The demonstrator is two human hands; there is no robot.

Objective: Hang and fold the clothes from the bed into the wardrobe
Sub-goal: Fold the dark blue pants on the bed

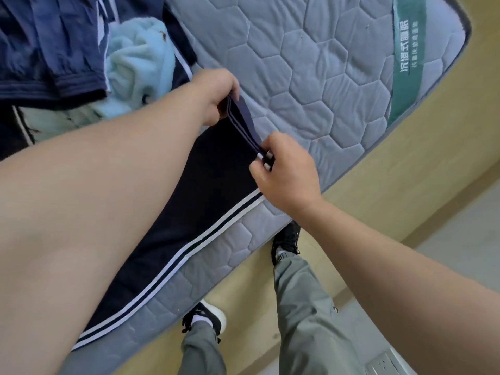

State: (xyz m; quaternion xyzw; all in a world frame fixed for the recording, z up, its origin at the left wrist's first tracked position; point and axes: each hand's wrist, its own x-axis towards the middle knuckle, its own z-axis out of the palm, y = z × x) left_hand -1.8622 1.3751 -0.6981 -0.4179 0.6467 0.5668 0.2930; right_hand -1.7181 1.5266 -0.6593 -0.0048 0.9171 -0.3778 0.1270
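On the mattress [311, 63] our navy, white-striped trousers [189, 207] lie along the near edge. We lift their end between our hands: left hand [213, 96] grips one corner, right hand [286, 174] pinches the other. A green band [405, 58] bears white Chinese writing we cannot read.

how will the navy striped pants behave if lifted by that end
Probably floppy: the navy striped pants lie flat on the mattress and their hem stretches between left hand and right hand. Likely light, since fingertip pinches hold it. The rest would probably dangle.
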